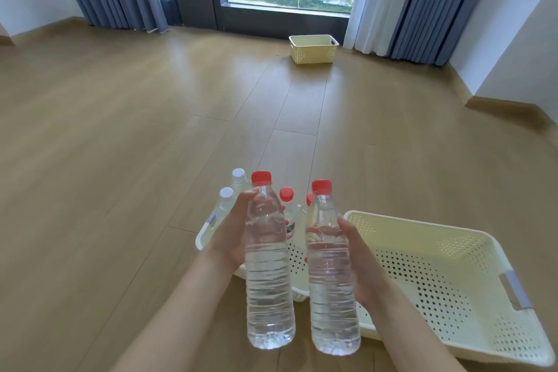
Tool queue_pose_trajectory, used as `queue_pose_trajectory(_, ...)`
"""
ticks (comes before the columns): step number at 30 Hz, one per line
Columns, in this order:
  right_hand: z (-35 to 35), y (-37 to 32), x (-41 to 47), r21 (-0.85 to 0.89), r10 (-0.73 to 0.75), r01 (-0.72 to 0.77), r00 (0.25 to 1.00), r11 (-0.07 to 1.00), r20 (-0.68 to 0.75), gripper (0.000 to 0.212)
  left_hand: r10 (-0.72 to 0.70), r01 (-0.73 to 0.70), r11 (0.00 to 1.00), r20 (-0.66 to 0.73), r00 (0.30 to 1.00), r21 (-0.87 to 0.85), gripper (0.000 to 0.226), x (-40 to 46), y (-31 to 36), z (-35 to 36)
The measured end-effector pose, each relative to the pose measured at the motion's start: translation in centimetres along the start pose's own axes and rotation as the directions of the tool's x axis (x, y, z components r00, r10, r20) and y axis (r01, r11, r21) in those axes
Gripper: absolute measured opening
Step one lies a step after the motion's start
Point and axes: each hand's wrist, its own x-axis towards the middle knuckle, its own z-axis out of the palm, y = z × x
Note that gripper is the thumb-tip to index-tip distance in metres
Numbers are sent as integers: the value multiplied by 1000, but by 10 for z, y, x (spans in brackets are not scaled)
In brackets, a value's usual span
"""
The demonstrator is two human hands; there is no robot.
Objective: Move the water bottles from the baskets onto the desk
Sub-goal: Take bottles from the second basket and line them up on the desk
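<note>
Down at six o'clock, above the wooden floor, the person holds two clear ribbed plastic water bottles with red caps, both upright and lifted clear of the baskets. Their left hand (232,232) is wrapped round the upper body of the left bottle (268,266); their right hand (359,263) curls round the side of the right bottle (332,275). Just behind, toward twelve o'clock, a cream perforated plastic basket (203,240) holds more bottles, two with white caps (226,193) and others with red caps, partly hidden. At four o'clock lies a second cream perforated basket (437,269), with no bottles showing in it. A third small cream basket (313,48) sits far off at one o'clock by the window. No desk is in sight.

Both bottles look full, so I'd judge them fairly heavy. The thin walls will likely dent under a hard squeeze, and smooth plastic can slip. The ribbed middle seems the surest hold.
</note>
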Motion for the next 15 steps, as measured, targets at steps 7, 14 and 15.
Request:
queue_pose_trajectory(7,28,-44,10,145,24,-31,999,989,47,59,-88,95,989,68,994,-112,35,20,27,-12)
queue_pose_trajectory(14,65,-170,-45,187,43,-22,993,982,-107,66,-184,184,981,6,983,-55,44,0,104,104)
queue_pose_trajectory(15,73,-192,-57,174,36,-12,990,985,-140,64,-193,192,980,-9,981,-55,44,-7,120,126)
